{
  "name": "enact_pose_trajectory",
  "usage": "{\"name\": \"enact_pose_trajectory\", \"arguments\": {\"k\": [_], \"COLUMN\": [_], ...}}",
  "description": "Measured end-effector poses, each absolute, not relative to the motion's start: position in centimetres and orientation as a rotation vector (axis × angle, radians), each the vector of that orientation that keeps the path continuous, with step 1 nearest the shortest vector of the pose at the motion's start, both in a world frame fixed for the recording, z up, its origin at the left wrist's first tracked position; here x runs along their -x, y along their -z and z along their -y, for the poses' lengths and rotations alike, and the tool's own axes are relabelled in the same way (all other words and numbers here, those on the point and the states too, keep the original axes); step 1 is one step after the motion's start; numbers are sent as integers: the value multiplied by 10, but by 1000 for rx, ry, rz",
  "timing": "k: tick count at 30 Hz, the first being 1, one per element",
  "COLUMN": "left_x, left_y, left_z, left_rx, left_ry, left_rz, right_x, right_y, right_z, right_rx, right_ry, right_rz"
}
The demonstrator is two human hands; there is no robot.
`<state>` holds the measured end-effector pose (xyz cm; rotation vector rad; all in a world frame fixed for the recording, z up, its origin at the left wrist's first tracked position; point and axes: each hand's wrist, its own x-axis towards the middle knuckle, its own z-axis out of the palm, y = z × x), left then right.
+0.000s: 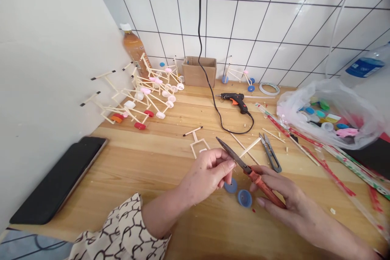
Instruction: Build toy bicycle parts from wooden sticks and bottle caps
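My right hand (289, 199) grips scissors (260, 185) with orange-red handles, their dark blades pointing up and left. My left hand (207, 172) pinches the near end of a thin wooden stick (251, 147). The blades cross that stick close to my left fingertips; whether they are parted is hard to see. Below the hands lie two blue bottle caps, one flat (230, 185) and one hollow side up (244, 198). Just beyond my left hand, a small stick frame (199, 144) with a black-tipped crossbar is partly hidden.
A black glue gun (233, 99) with its cord lies behind, near thread snips (270, 154). Several stick-and-cap models (146, 93) crowd the left back by a drink bottle (134, 46). A cardboard box (199, 72), a bag of caps (286, 103) and a phone (61, 178) surround the work area.
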<state>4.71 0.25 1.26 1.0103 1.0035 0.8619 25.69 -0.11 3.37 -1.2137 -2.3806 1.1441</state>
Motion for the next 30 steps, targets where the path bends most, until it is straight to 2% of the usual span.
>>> {"name": "enact_pose_trajectory", "arguments": {"k": [7,16,30], "left_x": [-47,-48,-50], "left_y": [-15,-15,-17], "left_z": [-2,-1,1], "left_rx": [-1031,-1033,-1068], "left_ry": [-848,-849,-870], "left_rz": [-1019,-1016,-1020], "right_x": [-258,-251,-240], "right_y": [-33,-19,-31], "right_z": [2,9,7], "right_rx": [1212,1514,1447], "right_ry": [-1120,-1037,-1060], "right_rz": [2393,2209,2311]}}
